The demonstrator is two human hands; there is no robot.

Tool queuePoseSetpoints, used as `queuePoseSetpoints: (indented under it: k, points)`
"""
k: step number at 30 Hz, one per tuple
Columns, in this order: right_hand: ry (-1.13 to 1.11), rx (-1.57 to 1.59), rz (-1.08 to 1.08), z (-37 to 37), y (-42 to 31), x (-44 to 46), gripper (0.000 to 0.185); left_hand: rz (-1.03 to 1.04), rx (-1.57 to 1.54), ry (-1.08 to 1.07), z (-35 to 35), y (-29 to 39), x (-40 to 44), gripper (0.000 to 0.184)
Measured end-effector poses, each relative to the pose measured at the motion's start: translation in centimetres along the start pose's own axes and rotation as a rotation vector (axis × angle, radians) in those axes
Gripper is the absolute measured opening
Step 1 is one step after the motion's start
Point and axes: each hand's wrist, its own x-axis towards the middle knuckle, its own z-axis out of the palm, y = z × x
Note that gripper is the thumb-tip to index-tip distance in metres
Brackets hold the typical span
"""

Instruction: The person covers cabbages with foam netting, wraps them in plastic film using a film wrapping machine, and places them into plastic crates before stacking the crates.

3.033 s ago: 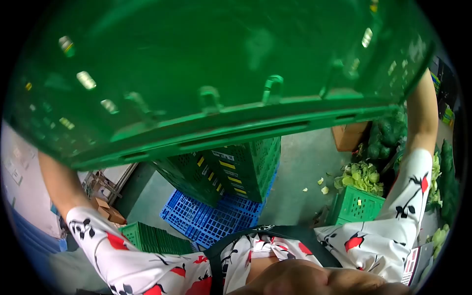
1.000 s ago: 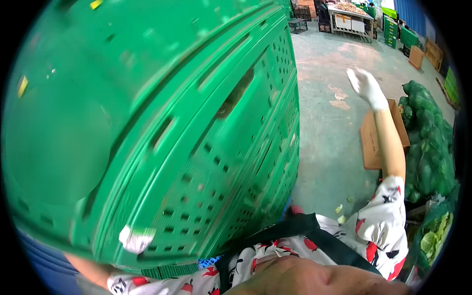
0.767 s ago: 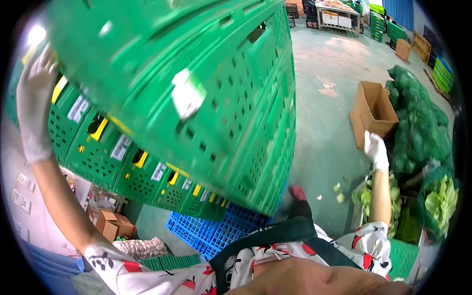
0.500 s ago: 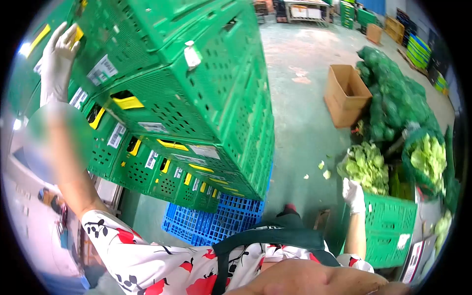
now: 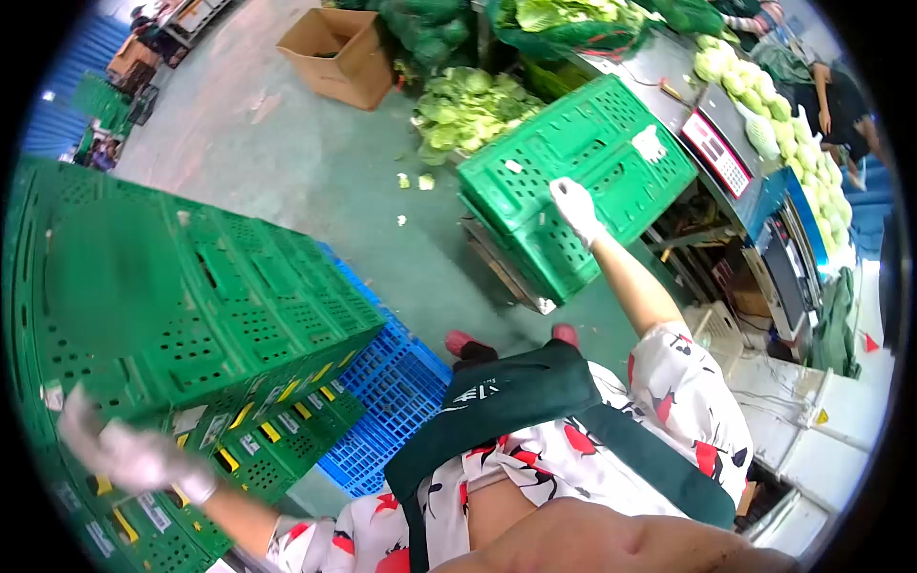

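Note:
My left hand [image 5: 134, 451], in a white glove and smeared by motion, is at the lower left beside the tall stack of green crates [image 5: 229, 315]. Its fingers look apart and nothing shows in them; whether it touches a crate I cannot tell. My right hand [image 5: 577, 208], also gloved in white, hangs in front of the stacked green crates [image 5: 535, 220] on the right. Its fingers are curled together with nothing visible in them. Leafy green vegetables [image 5: 470, 107] lie just behind those crates.
The tall stack stands on a blue plastic pallet [image 5: 387, 382]. An open cardboard box [image 5: 355, 72] is on the floor farther back. To the right, a table bears a scale [image 5: 716, 153] and pale green vegetables [image 5: 764, 105]. A person [image 5: 841, 105] is at the far right.
The view has swung right. My left hand has come down from high on the crate stack. My right arm is now stretched forward by the right-hand crates.

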Motion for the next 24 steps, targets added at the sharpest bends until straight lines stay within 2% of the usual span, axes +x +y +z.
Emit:
queuePoseSetpoints:
  k: [1,2,3,4,6,9,10,11,13,15,16,17,19,20,21,23,24]
  points:
    - [0.054,-0.072,-0.041,-0.8,1.1,1.1,0.033,-0.125,-0.169,-0.103,5.1,4.1,-3.0,0.037]
    - [0.106,-0.144,-0.089,-1.9,2.2,2.3,0.033,-0.144,-0.312,-0.234,9.1,6.7,-6.5,0.031]
    - [0.121,-0.224,-0.116,-2.9,3.5,3.6,0.032,-0.394,-0.412,-0.414,12.6,10.7,-8.9,0.029]
    - [0.133,-0.301,-0.145,-3.8,4.7,5.0,0.032,-0.475,-0.559,-0.568,15.9,14.1,-11.4,0.025]
    - [0.136,-0.434,-0.211,-5.1,7.2,8.3,0.032,-0.580,-0.848,-0.773,21.1,22.0,-17.7,0.017]
    - [-0.119,-0.692,-0.384,-7.4,10.1,12.7,0.035,-0.528,-1.187,-0.977,25.7,34.4,-25.0,0.013]
    - [-0.087,-0.786,-0.594,-7.8,11.1,13.7,0.041,-0.575,-1.232,-1.041,26.4,38.1,-26.5,0.014]
    - [-0.223,-0.807,-0.668,-8.5,10.8,14.6,0.049,-0.404,-1.194,-1.001,27.7,41.2,-28.2,0.017]
    - [-0.429,-0.888,-0.681,-9.6,9.3,16.3,0.064,-0.276,-1.136,-1.061,30.8,46.0,-31.0,0.024]
    - [-0.599,-0.881,-0.627,-12.6,5.2,16.6,0.080,-0.250,-0.885,-1.086,34.1,50.0,-31.0,0.031]
    - [-0.651,-0.826,-0.725,-14.8,3.5,16.8,0.088,-0.218,-0.884,-0.965,36.7,51.1,-31.1,0.042]
    - [-0.578,-0.776,-0.896,-15.7,3.7,18.2,0.083,-0.238,-0.765,-0.925,39.1,52.3,-31.7,0.053]
    - [-0.674,-0.657,-0.947,-17.6,1.3,21.8,0.072,-0.199,-0.403,-0.977,43.4,54.0,-30.7,0.075]
    - [-0.535,-0.546,-1.106,-17.6,1.0,23.4,0.060,-0.223,-0.322,-0.994,45.4,54.4,-31.5,0.072]
    - [-0.504,-0.495,-1.147,-17.8,-0.4,24.1,0.054,-0.245,-0.241,-1.009,46.9,54.8,-31.1,0.069]
    - [-0.426,-0.540,-1.146,-18.7,-3.0,24.9,0.054,-0.320,-0.246,-1.208,48.3,54.6,-29.4,0.060]
    - [-0.230,-0.501,-1.222,-18.2,-3.3,25.6,0.052,-0.363,-0.250,-1.309,48.6,54.2,-28.6,0.057]
